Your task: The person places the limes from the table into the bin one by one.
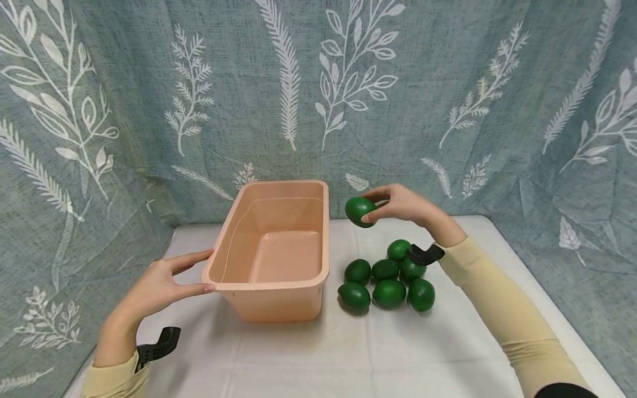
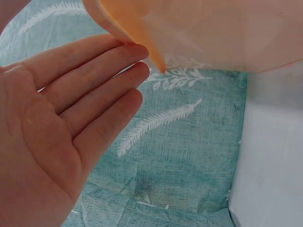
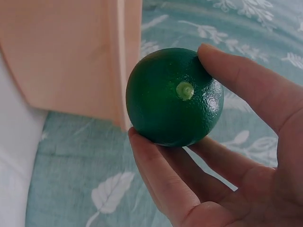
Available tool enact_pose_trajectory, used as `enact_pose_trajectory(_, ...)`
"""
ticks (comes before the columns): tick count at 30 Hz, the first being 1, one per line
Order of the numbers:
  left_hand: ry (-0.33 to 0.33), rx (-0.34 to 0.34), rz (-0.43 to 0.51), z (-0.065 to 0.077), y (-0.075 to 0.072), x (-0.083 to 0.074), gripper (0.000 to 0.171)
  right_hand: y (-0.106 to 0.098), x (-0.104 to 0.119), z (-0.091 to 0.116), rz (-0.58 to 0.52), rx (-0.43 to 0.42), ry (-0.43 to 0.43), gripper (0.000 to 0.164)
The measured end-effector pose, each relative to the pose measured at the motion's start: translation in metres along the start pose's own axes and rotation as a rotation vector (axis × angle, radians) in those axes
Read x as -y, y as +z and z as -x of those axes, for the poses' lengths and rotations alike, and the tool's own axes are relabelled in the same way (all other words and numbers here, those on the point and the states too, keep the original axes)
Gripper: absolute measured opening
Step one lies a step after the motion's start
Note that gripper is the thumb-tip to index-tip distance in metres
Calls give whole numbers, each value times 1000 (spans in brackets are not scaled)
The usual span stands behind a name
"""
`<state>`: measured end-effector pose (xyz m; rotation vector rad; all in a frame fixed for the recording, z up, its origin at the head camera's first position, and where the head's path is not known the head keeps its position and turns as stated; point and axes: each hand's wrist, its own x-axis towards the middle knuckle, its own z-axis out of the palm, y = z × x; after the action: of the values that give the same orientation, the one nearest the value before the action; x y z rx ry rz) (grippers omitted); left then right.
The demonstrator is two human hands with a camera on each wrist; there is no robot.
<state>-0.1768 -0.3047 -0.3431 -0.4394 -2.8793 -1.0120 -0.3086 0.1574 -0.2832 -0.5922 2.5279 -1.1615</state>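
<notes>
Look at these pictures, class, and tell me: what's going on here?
A person's right hand holds a green lime in the air, to the right of the peach plastic bin. Their left hand touches the bin at its near left corner. Seven more limes show on the white table, also right of the bin, and none can be seen inside it.

And here we have teal fabric [image 1: 239,72] on three sides, white leaf sprigs [image 1: 289,83] climbing it, around a white table [image 1: 298,359], apparently cloth-covered.
</notes>
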Motion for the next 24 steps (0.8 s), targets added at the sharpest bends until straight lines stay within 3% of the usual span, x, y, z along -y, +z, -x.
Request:
enact_pose_trajectory(16,0,-1,4,0,-1,2,66,25,39,-37,-17,110,-57,58)
enact_pose_trajectory(24,2,6,13,-1,-1,2,65,42,56,-54,3,144,-12,61)
